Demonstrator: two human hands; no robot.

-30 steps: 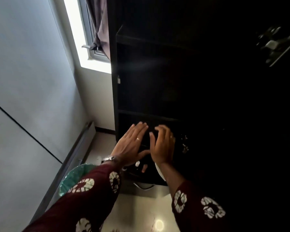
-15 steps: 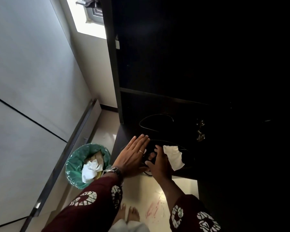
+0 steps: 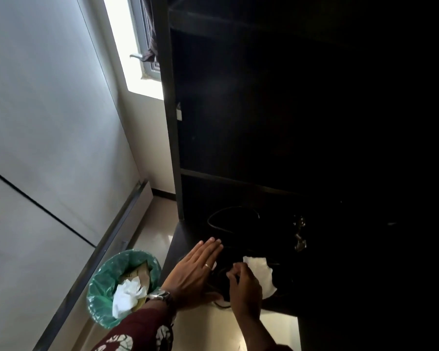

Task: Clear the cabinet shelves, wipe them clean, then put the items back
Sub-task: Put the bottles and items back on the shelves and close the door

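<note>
Left grip (image 3: 195,272) lies spread flat, fingers straight and together, resting on the dark bottom shelf (image 3: 177,249) of the cabinet (image 3: 174,148); right grip (image 3: 243,287) sits just beside it, fingers curled, its far side touching the white tissue (image 3: 262,274) on the same shelf; whether those fingers pinch the tissue or something dark beneath them, I cannot tell; a black cable loop (image 3: 208,221) lies further in, past both grips; metal clasps (image 3: 299,234) glint to the right; on the floor to the left stands a green-lined bin (image 3: 99,287) holding crumpled paper (image 3: 127,297).
</note>
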